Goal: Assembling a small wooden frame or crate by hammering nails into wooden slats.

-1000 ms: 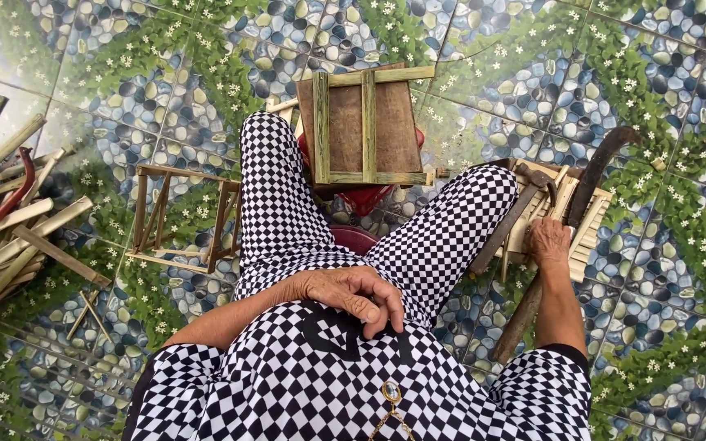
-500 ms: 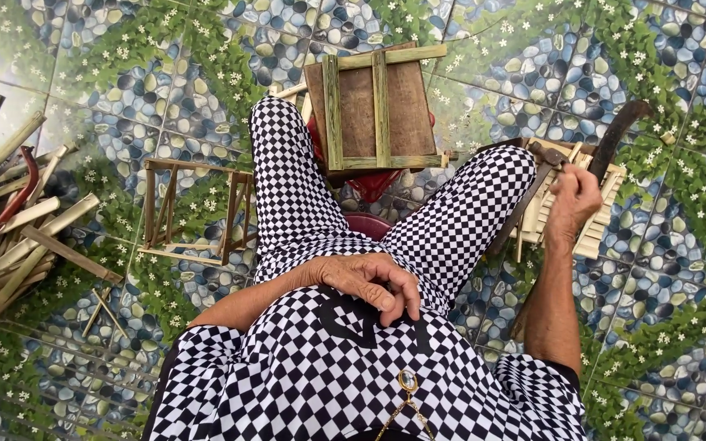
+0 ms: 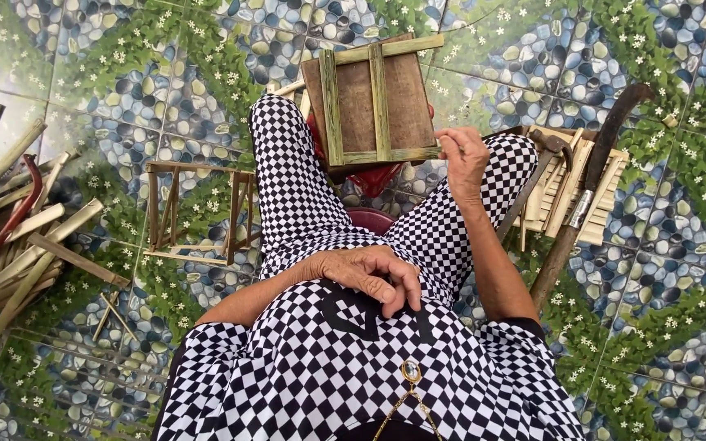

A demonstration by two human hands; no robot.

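B&w checkered clothes [image 3: 304,196]; brown board [image 3: 369,98] (green-yellow slats); pebble-print floor [image 3: 663,310].

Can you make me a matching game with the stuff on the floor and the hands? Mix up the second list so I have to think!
Things:
1. left hand
2. right hand
3. hammer
4. bamboo sticks

Places:
A. piled at the left edge of the floor
B. resting in the checkered lap
C. lying on the slat bundle at right, beside the long knife
D. at the corner of the wooden board with green strips

Pairs: 1-B, 2-D, 3-C, 4-A
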